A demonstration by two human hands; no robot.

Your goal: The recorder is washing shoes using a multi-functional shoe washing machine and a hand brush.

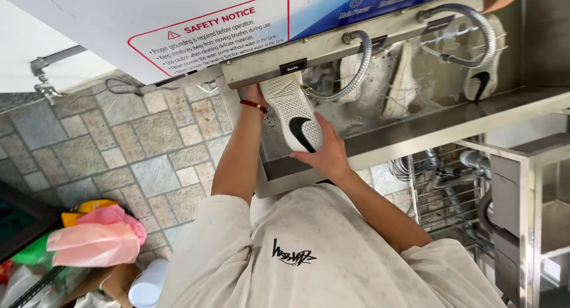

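While pressing a white mesh sneaker point(294, 115) against the steel wash trough point(427, 127), holding it at both ends; right hand point(325, 155) cupping the near end, fingers wrapped on it; left hand point(254, 97) gripping the far end, mostly hidden; likely feeling light, soft in the upper, stiff along the sole, slippery from water; clamping at sole edges probably giving the firmest hold.

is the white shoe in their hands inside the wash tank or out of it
Partly in: the white shoe is held over the steel tank, toe under the machine's edge, heel gripped by the right hand, the left hand alongside.
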